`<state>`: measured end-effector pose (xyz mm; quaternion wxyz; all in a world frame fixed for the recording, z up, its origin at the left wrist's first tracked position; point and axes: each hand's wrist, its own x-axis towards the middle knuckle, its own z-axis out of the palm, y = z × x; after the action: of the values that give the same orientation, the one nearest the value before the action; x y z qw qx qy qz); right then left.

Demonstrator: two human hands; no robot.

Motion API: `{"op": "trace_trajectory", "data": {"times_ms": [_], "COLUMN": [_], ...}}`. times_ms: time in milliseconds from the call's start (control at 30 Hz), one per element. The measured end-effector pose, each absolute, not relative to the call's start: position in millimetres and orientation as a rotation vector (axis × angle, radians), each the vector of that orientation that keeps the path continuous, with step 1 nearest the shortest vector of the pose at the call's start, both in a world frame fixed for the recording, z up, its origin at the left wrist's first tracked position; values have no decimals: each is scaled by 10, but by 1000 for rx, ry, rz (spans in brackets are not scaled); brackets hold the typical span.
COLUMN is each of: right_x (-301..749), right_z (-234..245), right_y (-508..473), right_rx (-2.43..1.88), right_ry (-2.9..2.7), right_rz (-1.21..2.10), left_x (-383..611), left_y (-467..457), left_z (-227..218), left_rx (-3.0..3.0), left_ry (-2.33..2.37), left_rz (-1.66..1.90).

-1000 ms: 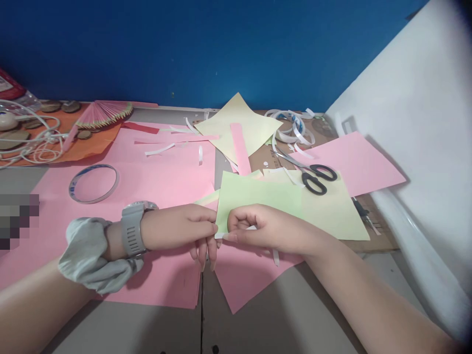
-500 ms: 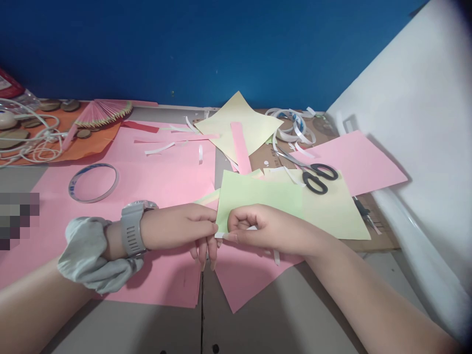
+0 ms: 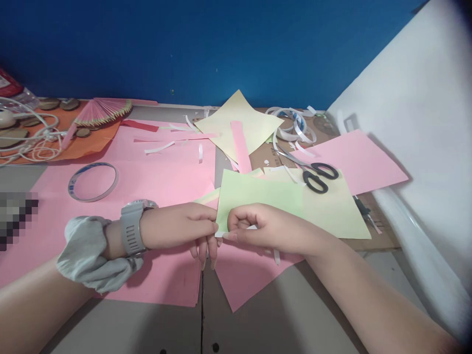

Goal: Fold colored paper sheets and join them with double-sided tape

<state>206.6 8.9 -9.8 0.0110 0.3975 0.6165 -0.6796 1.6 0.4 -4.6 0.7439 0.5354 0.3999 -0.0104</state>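
Observation:
A light green sheet of paper [image 3: 261, 189] is held up between my two hands, with a narrow white strip [image 3: 221, 234] along its near edge. My left hand [image 3: 190, 227] pinches the sheet's lower left corner between thumb and fingers; some of its fingers point down below the edge. My right hand [image 3: 256, 226] has curled fingers and presses its thumb on the white strip just right of that corner. Under the hands lies a pink sheet [image 3: 236, 290], its corner toward me. Black-handled scissors [image 3: 315, 176] rest beyond my right hand on a pale yellow sheet [image 3: 342, 221].
Large pink sheets [image 3: 162, 182] cover the left, with a tape ring [image 3: 93, 182] on them. Behind are a yellow sheet [image 3: 217, 120], white tape rolls [image 3: 295, 123] and loose strips. A pleated paper fan [image 3: 103, 112] and white cables [image 3: 44, 142] lie far left. A white wall [image 3: 416, 98] bounds the right.
Almost nothing differs. Both hands keep their hold on the green sheet in the same place; the view has shifted very slightly.

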Motion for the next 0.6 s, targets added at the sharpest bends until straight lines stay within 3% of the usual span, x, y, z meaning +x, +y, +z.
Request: {"op": "trace_trajectory", "data": {"times_ms": [600], "right_x": [2082], "right_z": [-115], "right_y": [92], "right_rx": [1196], "right_ry": [1944], "right_rz": [-2127], "left_x": [13], "left_y": [-7], "left_z": [-63], "left_rx": [1185], "left_ry": [893], "left_rz": [36]}}
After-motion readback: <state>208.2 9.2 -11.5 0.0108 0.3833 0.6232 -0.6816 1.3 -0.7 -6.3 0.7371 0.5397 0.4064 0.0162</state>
